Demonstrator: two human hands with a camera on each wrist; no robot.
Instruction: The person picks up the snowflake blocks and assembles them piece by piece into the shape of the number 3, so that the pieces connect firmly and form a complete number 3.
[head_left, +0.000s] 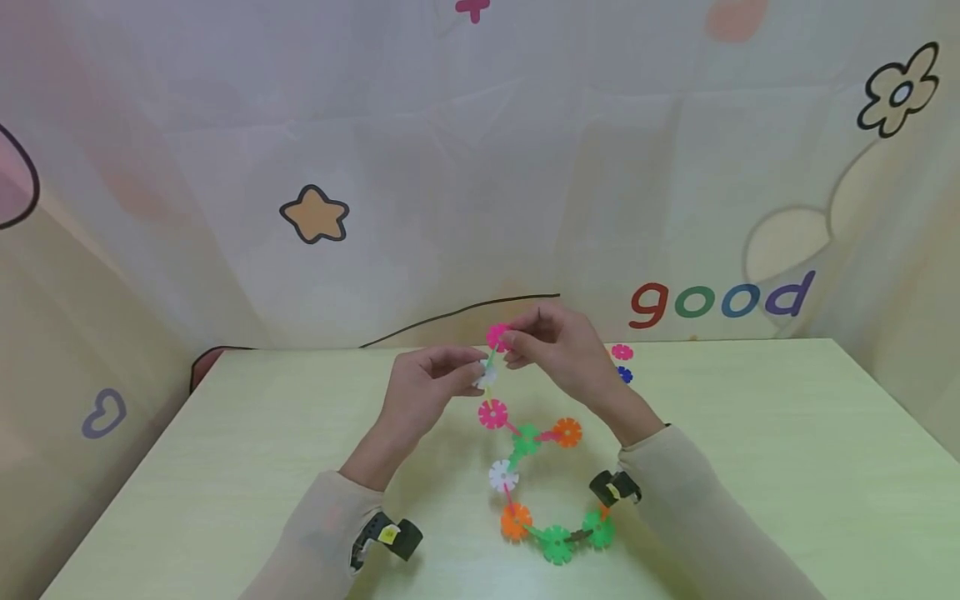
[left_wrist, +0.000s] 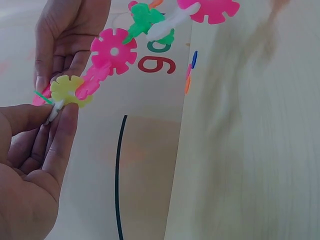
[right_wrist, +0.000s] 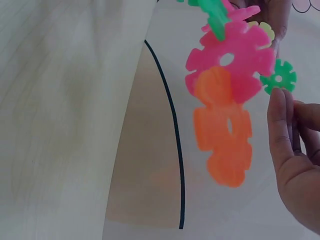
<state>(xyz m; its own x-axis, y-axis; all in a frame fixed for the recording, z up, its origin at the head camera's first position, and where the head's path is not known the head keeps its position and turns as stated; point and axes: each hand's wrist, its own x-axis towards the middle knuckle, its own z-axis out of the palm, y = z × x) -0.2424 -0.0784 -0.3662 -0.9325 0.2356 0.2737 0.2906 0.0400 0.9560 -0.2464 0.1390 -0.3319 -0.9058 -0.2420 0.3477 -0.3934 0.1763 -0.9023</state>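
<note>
A chain of snowflake building discs curves down below both hands in the head view. My left hand (head_left: 431,383) pinches a white disc (left_wrist: 55,113) near the chain's upper end, beside a yellow disc (left_wrist: 69,89). Above it, my right hand (head_left: 558,346) holds the topmost pink disc (head_left: 497,337) between thumb and fingers. A green disc (right_wrist: 285,75) links the pink one and the white one. Lower down come another pink disc (head_left: 492,414), green discs, a side branch ending in an orange disc (head_left: 567,432), and a curved tail. My right sleeve partly hides the tail's end.
A loose pink disc (head_left: 622,352) and a blue disc (head_left: 625,375) lie at the table's back, right of my right hand. The pale table (head_left: 765,467) meets a printed cloth backdrop (head_left: 450,183) at its far edge.
</note>
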